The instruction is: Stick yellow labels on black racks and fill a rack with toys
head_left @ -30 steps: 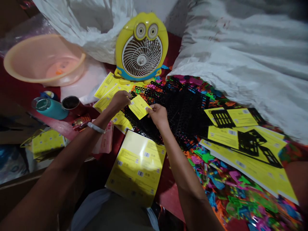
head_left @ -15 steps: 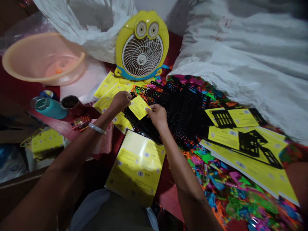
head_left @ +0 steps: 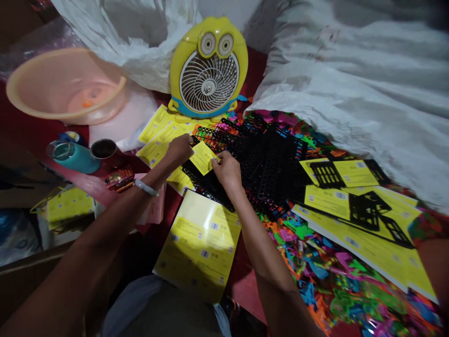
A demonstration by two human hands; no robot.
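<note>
A small yellow printed label [head_left: 202, 158] lies tilted over a black openwork plastic frame [head_left: 214, 188]. My right hand [head_left: 227, 172] pinches the label's right corner between thumb and fingers. On the other side, my left hand [head_left: 180, 149] is closed at the frame's upper left end, beside the label's left edge; its fingertips are partly hidden. Under and behind both hands spreads a heap of black plastic frames [head_left: 270, 159]. In front of me lies a large yellow label sheet [head_left: 201, 238] with a pale strip bare at its top.
A yellow fan [head_left: 209, 70] stands behind the heap. Colourful plastic pieces [head_left: 326, 276] cover the right side, with labelled frames and yellow sheets [head_left: 365, 241] on them. At left are a peach basin [head_left: 63, 107], a teal jar [head_left: 75, 158] and a dark cup [head_left: 105, 150].
The label's right part has come down slightly, and my right hand has shifted a little left with it. My left hand stays almost in place.
</note>
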